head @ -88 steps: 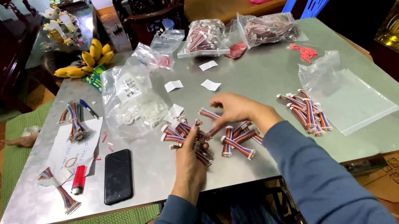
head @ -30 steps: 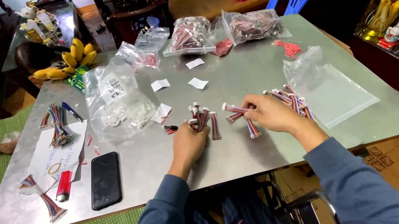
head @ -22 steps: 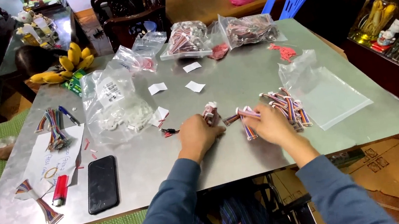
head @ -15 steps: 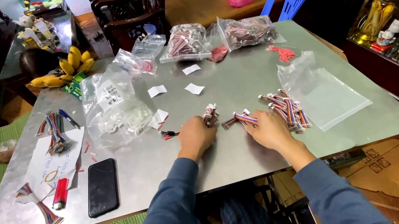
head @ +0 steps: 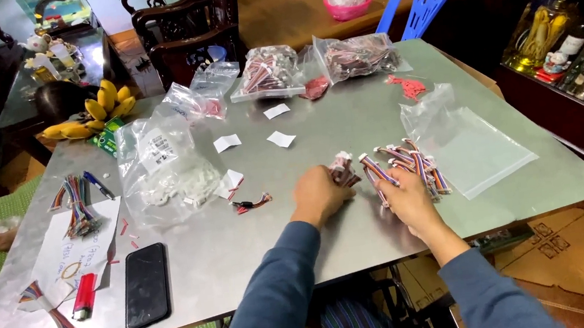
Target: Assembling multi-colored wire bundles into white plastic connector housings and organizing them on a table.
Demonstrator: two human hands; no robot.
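Steel tabletop [head: 345, 117] fills the view, with dark chairs, a second table and a shelf of bottles behind it. We note our left hand [head: 319, 196] closed in a fist round a small bundle of wire leads [head: 343, 169], their white plugs standing out of the top of the grip. Our right hand [head: 406, 201] lies just beside it, fingers curled over one loose lead [head: 376, 170]; we cannot tell whether it is pinched or only pressed to the metal. Touching the right fingertips is the loose pile of striped leads [head: 418, 166], which overlaps the edge of an empty clear bag [head: 477, 150].

In our judgement the gathering goes best if the plugs stay level in the left fist, and each lead is drawn out singly so that the pile does not tangle or slide under the bag.

Further out, one stray lead [head: 253, 204] lies apart on the left, near a full bag of white parts [head: 169, 178]. Two paper slips [head: 254, 140] sit beyond. More filled bags [head: 310, 66] line the far edge. At the left end we record a phone [head: 146, 285], a red lighter [head: 85, 295], a written sheet [head: 75, 251] with longer cables on it, and bananas [head: 92, 113].
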